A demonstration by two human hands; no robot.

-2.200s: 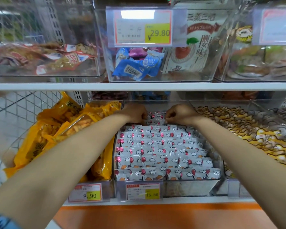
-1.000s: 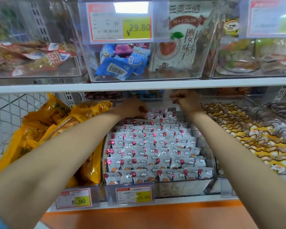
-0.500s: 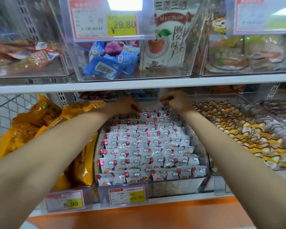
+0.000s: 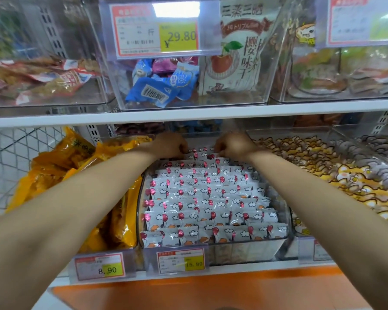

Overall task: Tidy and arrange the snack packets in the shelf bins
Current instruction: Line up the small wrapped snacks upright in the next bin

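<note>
Packets: small white film snack packets printed with red balloons and clouds (image 4: 202, 198), standing in overlapping rows in the clear plastic bin (image 4: 288, 222) on the lower shelf, between yellow crinkly bags (image 4: 65, 159) and cartoon-dog packets (image 4: 345, 173).
Left hand (image 4: 173, 145): at the rear row, left side, fingers curled down among the packets; whether it pinches one, I cannot tell.
Right hand (image 4: 231, 144): at the rear row, right side, curled likewise; grip also unclear.
Handling: probably very light, slick and puffy, so rows would slide or topple easily; contents may crush.
Hold: by the crimped top edge, or push row ends gently with flat fingers.
</note>
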